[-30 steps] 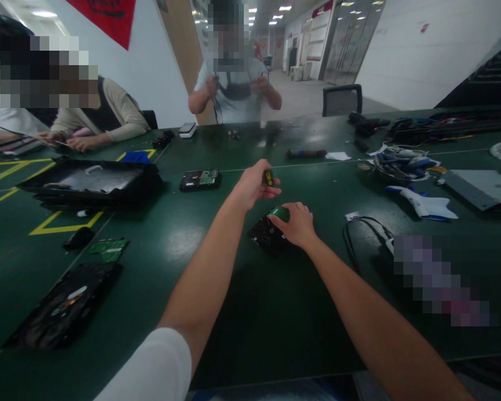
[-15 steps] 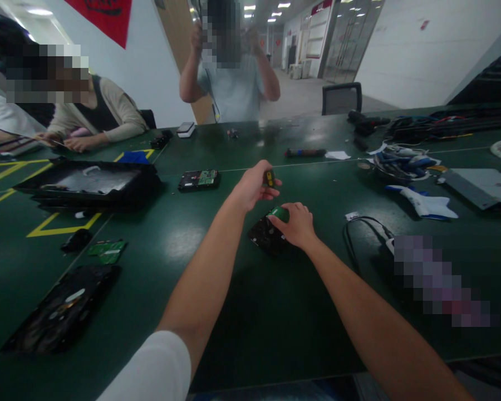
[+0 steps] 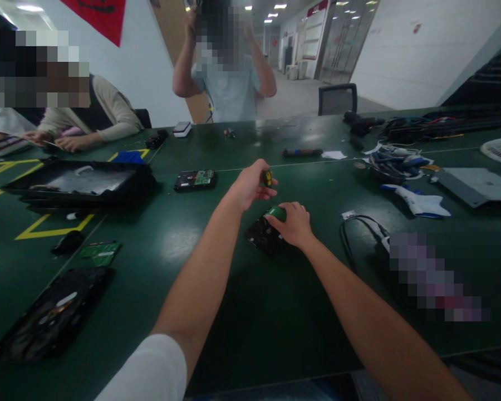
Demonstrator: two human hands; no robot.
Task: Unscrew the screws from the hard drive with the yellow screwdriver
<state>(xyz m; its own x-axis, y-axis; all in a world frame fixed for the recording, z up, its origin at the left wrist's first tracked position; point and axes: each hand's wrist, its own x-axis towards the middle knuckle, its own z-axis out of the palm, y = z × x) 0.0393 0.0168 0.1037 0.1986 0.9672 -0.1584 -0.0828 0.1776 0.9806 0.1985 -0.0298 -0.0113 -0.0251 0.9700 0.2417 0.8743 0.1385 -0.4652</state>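
Holding a small yellow-handled tool (image 3: pixel 268 178), the left hand (image 3: pixel 247 188) is closed round it, while the right hand (image 3: pixel 294 224) presses the hard drive (image 3: pixel 262 234) flat mid-table – it might slip and scratch the green board (image 3: pixel 276 213).

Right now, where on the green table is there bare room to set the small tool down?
Bare table lies between the two forearms, near the front edge. Another free patch sits between the left hand and the circuit board drive. The right hand covers the black drive. It is crowded right, by the cable and wire bowl.
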